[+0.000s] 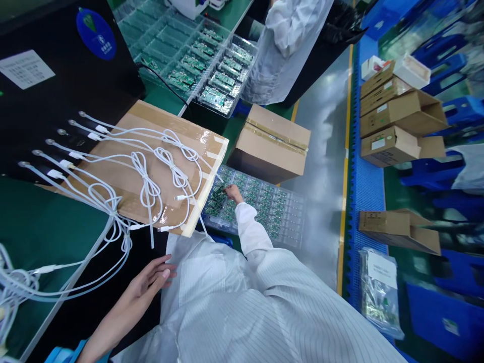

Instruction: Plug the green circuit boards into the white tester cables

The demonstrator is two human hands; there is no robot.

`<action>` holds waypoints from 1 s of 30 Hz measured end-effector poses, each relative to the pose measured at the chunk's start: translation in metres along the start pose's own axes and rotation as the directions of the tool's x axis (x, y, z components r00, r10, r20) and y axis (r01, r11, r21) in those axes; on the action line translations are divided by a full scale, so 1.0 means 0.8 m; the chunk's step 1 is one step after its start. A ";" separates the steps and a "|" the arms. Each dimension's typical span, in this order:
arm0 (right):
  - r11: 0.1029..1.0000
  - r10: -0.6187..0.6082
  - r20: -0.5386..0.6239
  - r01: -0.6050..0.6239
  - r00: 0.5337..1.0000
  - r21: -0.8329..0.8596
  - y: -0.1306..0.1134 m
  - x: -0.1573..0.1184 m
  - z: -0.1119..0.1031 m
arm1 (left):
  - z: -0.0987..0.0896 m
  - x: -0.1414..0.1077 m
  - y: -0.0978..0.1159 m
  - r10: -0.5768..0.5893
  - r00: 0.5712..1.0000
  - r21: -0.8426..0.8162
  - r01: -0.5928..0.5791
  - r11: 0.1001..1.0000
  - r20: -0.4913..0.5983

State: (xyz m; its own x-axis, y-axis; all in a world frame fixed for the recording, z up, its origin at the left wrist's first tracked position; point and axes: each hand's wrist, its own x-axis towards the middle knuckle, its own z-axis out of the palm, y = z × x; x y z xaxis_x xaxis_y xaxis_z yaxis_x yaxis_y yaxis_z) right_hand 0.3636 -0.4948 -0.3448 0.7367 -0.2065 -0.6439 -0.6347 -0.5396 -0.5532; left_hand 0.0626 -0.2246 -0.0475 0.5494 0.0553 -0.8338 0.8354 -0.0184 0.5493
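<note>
My right hand (233, 193) reaches down to a clear tray (295, 222) of green circuit boards, low beside my lap. Its fingers are pressed together at the boards near the tray's left end; what they pinch, if anything, is too small to name. My left hand (154, 275) hangs over my lap with fingers apart, holding nothing, below the edge of a cardboard sheet (128, 126). On that sheet lie several coiled white cables (177, 176), running from a black box (38, 111).
A closed cardboard box (272, 143) stands behind the low tray. More board trays (223, 75) lie on the green bench, near a person in a white coat (272, 55). Open cartons (404, 113) sit on a blue surface at the right. Loose cables hang off the left bench edge.
</note>
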 end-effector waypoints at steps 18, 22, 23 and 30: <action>0.976 0.088 -0.206 -0.043 0.975 0.213 0.006 0.001 0.037 | -0.004 0.012 -0.029 0.095 0.995 -0.025 -0.094 0.995 0.034; 0.992 -0.015 -0.242 0.046 0.970 0.122 0.009 0.008 0.014 | -0.003 0.012 -0.032 0.104 0.993 -0.034 -0.103 0.994 0.048; 0.992 -0.033 -0.247 0.062 0.968 0.111 0.006 0.012 0.010 | -0.003 0.012 -0.031 0.106 0.993 -0.034 -0.105 0.994 0.048; 0.983 -0.104 -0.298 0.143 0.949 0.113 -0.031 0.045 0.011 | -0.001 0.010 -0.024 0.082 0.996 -0.024 -0.081 0.996 0.032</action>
State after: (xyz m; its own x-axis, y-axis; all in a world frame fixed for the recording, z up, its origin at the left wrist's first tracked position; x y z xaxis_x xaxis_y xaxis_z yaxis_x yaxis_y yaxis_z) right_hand 0.4039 -0.4820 -0.3591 0.8345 -0.3833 -0.3959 -0.5450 -0.4677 -0.6959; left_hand 0.0507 -0.2233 -0.0648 0.6161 0.0218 -0.7874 0.7876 0.0016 0.6162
